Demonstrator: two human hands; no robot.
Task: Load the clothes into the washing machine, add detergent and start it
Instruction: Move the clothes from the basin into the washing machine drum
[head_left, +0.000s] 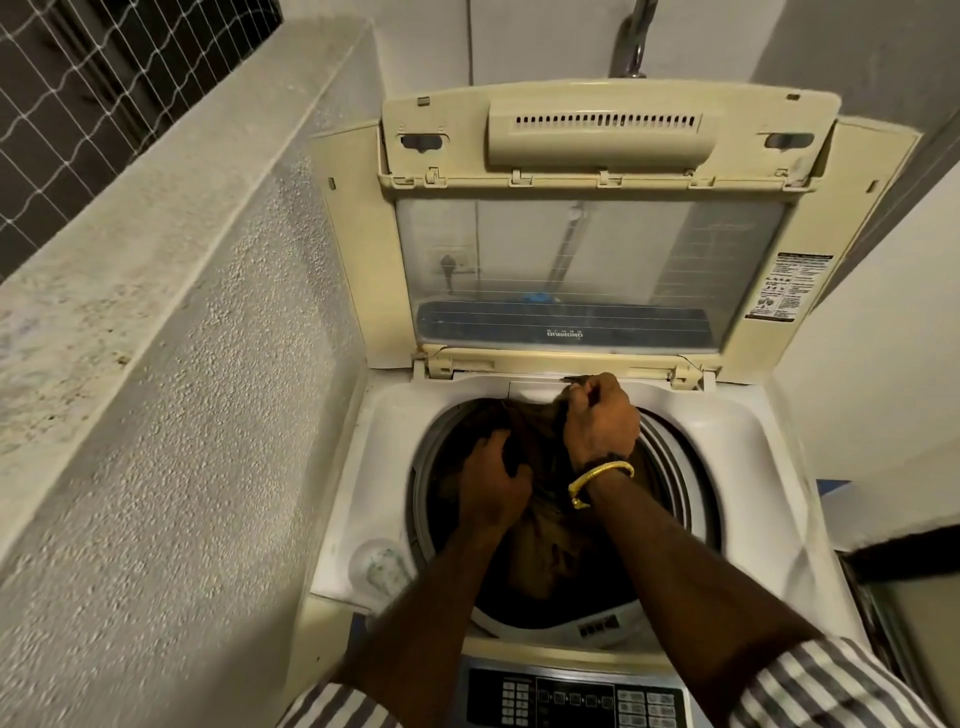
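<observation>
Stuffing dark clothes (540, 525) into the top-loading washing machine (769, 467), both hands down at the drum mouth.

The right hand (600, 415) was fisted round a bunch of the brown cloth at the far rim of the drum, just below the raised lid (587, 270), a gold bangle (597, 475) on its wrist. The left hand (491, 486), just beside it and lower, had its fingers curled into the same fabric, seemingly pressing it down. The clothes lay inside the drum beneath both hands. They looked soft, limp and light, likely to sag and snag on the rim, so gathered folds seemed the best place to hold. The control panel (571, 699) sat nearest the person, under the forearms.
</observation>
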